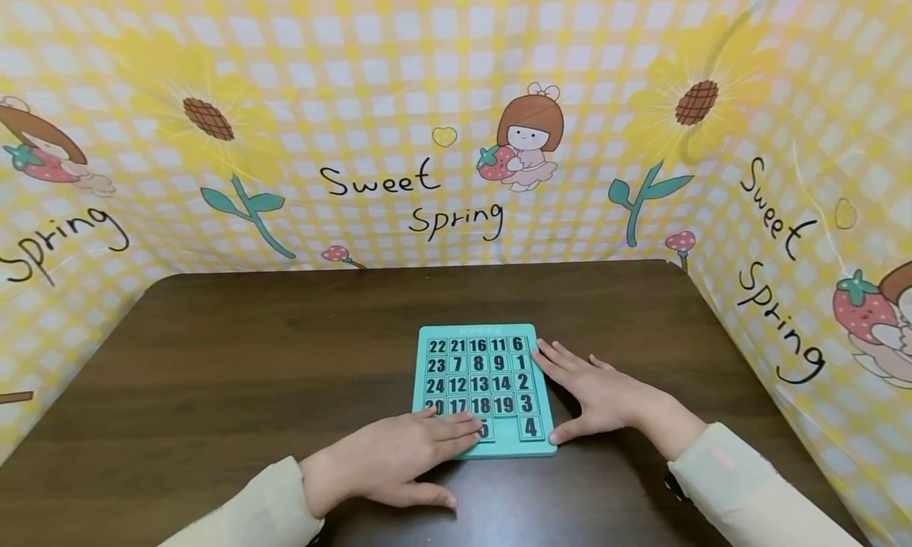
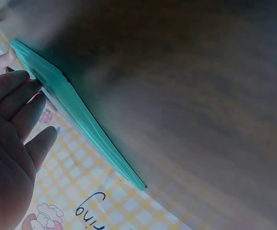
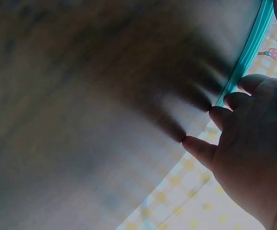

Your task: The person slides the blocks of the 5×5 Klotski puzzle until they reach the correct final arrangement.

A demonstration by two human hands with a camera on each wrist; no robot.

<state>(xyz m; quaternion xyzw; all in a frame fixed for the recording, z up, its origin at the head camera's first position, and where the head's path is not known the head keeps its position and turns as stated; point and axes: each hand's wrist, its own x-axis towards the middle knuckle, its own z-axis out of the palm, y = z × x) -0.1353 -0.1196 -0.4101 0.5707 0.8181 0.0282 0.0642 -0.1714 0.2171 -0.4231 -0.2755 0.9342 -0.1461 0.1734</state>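
Observation:
A teal number slide puzzle (image 1: 476, 330) lies flat on the table, its tiles printed with black numbers. In its bottom row an uncovered gap (image 1: 506, 430) shows just left of the 4 tile (image 1: 530, 427). My left hand (image 1: 395, 456) reaches over the lower left corner with extended fingers, fingertips on or just above the tiles, covering part of the two lowest rows. My right hand (image 1: 606, 396) is spread along the right edge, fingertips by the upper side and thumb at the lower right corner. In the left wrist view the puzzle's side (image 2: 76, 105) appears beyond my fingers.
The dark wooden table (image 1: 249, 349) extends around the puzzle on every side. Behind it and at both sides hangs a yellow checked cloth (image 1: 385, 80) with flowers, cartoon figures and lettering, meeting the table's edges.

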